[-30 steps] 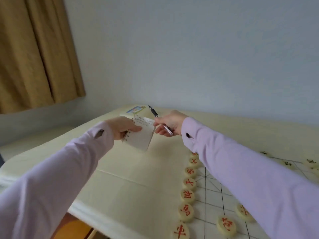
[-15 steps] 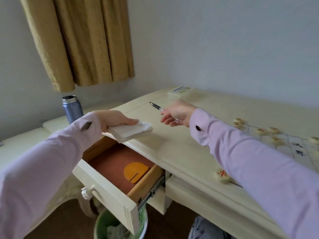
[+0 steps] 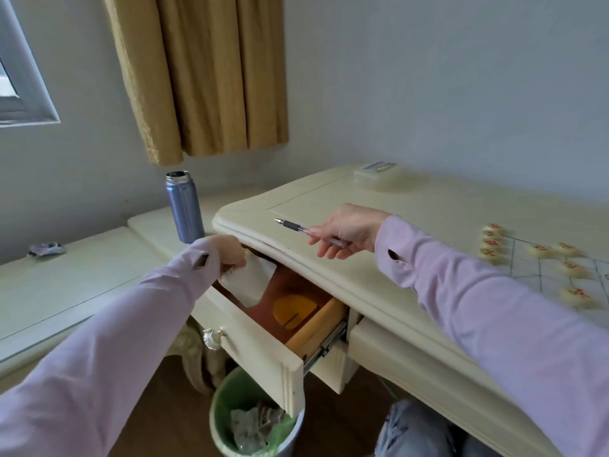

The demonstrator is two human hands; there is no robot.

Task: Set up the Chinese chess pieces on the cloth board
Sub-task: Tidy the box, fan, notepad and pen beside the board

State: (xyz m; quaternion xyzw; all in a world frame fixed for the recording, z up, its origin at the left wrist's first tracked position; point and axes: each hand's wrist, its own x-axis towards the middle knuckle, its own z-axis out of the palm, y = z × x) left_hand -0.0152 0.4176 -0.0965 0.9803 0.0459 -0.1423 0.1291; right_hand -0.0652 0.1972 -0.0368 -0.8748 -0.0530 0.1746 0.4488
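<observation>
My left hand (image 3: 227,253) grips a small white notepad (image 3: 251,282) and holds it tilted down inside the open desk drawer (image 3: 263,338). My right hand (image 3: 346,230) pinches a pen (image 3: 304,229) above the desk top, its tip pointing left. At the far right edge, several cream chess pieces with red characters (image 3: 540,249) sit on the cloth board (image 3: 540,275), which is only partly in view.
An orange disc (image 3: 295,310) lies on the drawer floor. A blue flask (image 3: 184,207) stands on the low side cabinet. A green bin (image 3: 253,420) with rubbish sits under the drawer. A small box (image 3: 375,171) rests at the desk's back.
My view turned left and down from the board to the drawer. My left hand lowered the notepad from the desk edge into the drawer; my right hand kept the pen.
</observation>
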